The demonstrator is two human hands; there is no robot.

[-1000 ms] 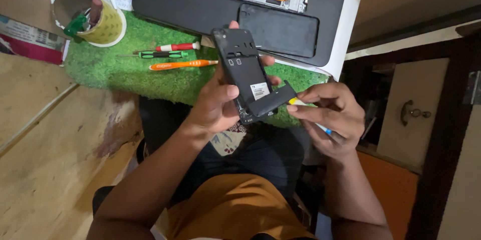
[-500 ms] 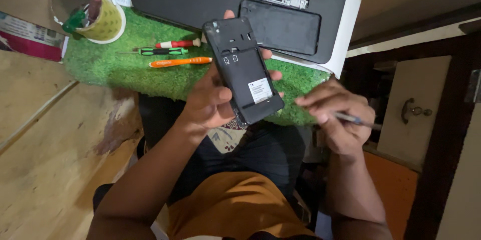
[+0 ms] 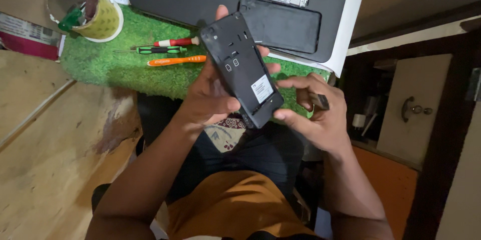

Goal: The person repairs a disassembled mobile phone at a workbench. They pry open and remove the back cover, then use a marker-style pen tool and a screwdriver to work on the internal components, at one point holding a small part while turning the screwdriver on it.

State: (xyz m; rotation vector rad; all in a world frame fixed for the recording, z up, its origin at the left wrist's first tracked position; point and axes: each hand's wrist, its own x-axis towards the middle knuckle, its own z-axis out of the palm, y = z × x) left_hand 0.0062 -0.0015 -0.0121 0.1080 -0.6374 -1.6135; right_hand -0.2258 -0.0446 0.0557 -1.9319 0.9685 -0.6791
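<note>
Now | left hand (image 3: 210, 97) grips opened black phone (image 3: 242, 68), tilted more upright than before | right hand (image 3: 313, 114) drawn back, fingers curled around small dark tool (image 3: 319, 100), thumb at phone's lower edge

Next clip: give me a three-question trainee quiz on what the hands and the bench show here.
1. True or false: the left hand grips the open-backed black phone.
2. Which screwdriver lies nearest the person on the green mat: A red, B green, C orange?
3. Fill in: the right hand holds a small dark ____ while one of its fingers touches the phone's lower edge.

Key
1. True.
2. C, the orange screwdriver, below the green screwdriver and red screwdriver.
3. Tool.
</note>
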